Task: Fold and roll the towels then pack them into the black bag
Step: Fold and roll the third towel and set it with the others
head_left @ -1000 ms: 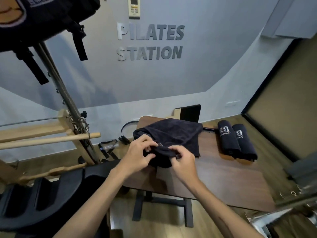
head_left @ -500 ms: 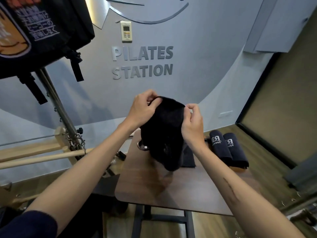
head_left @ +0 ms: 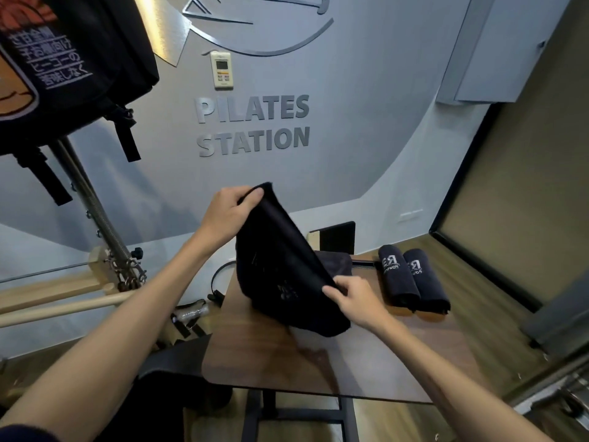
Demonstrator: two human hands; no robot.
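Black bag (head_left: 63, 65) hangs upper left, off the surface (head_left: 271, 355). Left hand (head_left: 228, 213) pinches top corner of dark towel (head_left: 280, 266), raised high. Towel hangs slantwise over the surface, lower edge near the wood. Right hand (head_left: 357, 299) pinches its lower right edge. Two rolled towels (head_left: 411, 279) lie side by side, touching, far right on the surface.
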